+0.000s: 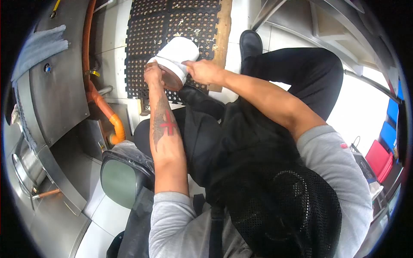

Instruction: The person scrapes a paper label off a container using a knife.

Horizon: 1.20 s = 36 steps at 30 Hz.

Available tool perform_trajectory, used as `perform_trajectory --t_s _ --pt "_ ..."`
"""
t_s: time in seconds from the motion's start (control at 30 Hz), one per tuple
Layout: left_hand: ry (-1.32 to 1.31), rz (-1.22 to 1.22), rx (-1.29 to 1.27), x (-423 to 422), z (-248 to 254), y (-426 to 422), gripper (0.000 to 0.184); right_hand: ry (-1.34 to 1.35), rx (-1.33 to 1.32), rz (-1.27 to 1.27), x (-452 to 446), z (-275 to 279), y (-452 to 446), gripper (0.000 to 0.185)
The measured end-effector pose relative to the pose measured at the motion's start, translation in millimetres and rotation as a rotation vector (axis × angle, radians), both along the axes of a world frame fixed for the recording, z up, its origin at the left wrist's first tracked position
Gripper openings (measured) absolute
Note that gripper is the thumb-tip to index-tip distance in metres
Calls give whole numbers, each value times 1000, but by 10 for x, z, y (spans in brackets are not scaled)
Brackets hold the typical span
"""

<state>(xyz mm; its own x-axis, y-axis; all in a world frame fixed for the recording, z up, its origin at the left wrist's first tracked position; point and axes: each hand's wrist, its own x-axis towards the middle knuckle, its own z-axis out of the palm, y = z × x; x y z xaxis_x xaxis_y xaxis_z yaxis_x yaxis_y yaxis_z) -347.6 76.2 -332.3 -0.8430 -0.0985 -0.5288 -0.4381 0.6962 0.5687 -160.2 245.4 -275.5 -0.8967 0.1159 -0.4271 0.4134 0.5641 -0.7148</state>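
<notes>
At the upper left of the frame, a blue-grey cloth (43, 49) drapes over a stainless-steel cabinet (62, 88). Just right of the cabinet, an orange pipe (112, 122) runs down and bends toward the floor. The left hand (154, 75), upper centre-left, is clamped on the near edge of a white bucket (178, 48), which lies tilted at upper centre, its brown end facing the person. Behind the bucket spreads a black perforated rubber mat (144, 26), dotted with pale scraps (196, 32). The right hand (204, 71) is curled at the bucket's right side, apart from the left; what it grips cannot be told. Farther right, a black shoe (251, 44) stands on white tiles (234, 53).
</notes>
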Motion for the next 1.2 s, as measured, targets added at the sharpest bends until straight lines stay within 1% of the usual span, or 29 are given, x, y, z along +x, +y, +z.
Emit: perform_trajectory --t_s 0.03,0.07,0.1,0.17,0.2,0.23,0.27,0.33,0.37,0.43,0.47,0.53,0.57,0.63,0.67,0.7,0.73,0.77,0.83,0.87,0.93,0.97,1.0,1.03,1.07,1.1,1.13,1.17,1.2 --pt "-4 -3 -3 76 58 -22 55 43 19 8 47 15 11 41" --pt "22 -8 20 57 57 -8 56 -40 45 -92 -58 -426 75 41" --pt "45 -14 41 37 42 11 57 -32 51 -93 -146 -511 207 41" --pt "12 -43 55 56 43 18 57 -117 170 -119 -161 -638 300 39" --pt "0 -11 35 96 101 71 55 -70 199 -88 -168 -668 283 38" --pt "-14 23 14 174 158 104 53 -78 203 -91 -124 -696 258 38" --pt "-17 18 21 256 200 137 53 -82 152 -120 -79 -597 235 38" --pt "-106 -180 -15 377 286 190 59 -76 94 -172 -84 -589 213 40" --pt "-104 -181 -21 394 315 197 59 -74 88 -173 -80 -561 191 40" --pt "135 -207 16 395 389 180 44 -38 37 -209 -80 -509 118 34" --pt "136 -211 11 345 353 105 44 -37 31 -213 -51 -420 69 34" --pt "-65 22 234 203 235 -54 39 -37 -56 -66 44 -125 -51 42" --pt "-64 23 237 224 285 -56 39 -36 -122 -43 87 9 -108 42" --pt "4 53 183 288 440 -85 32 117 -1 -1 94 -51 -219 40" --pt "-27 82 188 254 372 -126 26 117 -1 3 40 -85 -186 40" --pt "-28 87 186 246 306 -160 26 23 21 -53 -46 -163 -110 40" --pt "-14 50 268 237 237 -192 28 -70 44 -108 -134 -243 -23 39" --pt "-4 12 346 242 164 -236 30 -101 96 -141 -203 -321 54 39" --pt "9 29 378 182 -41 -283 33 -98 111 -65 -362 -504 89 37" --pt "20 47 407 158 -110 -305 36 -105 111 -67 -342 -438 48 37" --pt "8 95 419 159 -89 -323 33 7 121 4 -244 -197 -42 38" --pt "7 142 434 157 -37 -310 31 6 129 5 -266 -306 5 38" --pt "-5 171 444 188 45 -268 27 -19 131 -55 -324 -563 85 39" --pt "1 174 449 167 91 -251 27 -44 127 -116 -397 -804 151 40" --pt "-28 186 388 169 144 -260 25 -58 86 -91 -430 -778 184 44" --pt "-61 195 327 175 186 -263 23 -64 82 -94 -400 -753 129 44" --pt "-68 197 327 193 211 -247 23 2 94 -79 -338 -728 60 44" --pt "-42 227 394 246 283 -196 23 67 107 -58 -283 -669 15 44" --pt "-14 256 460 294 332 -164 23 77 117 -68 -245 -644 6 46"
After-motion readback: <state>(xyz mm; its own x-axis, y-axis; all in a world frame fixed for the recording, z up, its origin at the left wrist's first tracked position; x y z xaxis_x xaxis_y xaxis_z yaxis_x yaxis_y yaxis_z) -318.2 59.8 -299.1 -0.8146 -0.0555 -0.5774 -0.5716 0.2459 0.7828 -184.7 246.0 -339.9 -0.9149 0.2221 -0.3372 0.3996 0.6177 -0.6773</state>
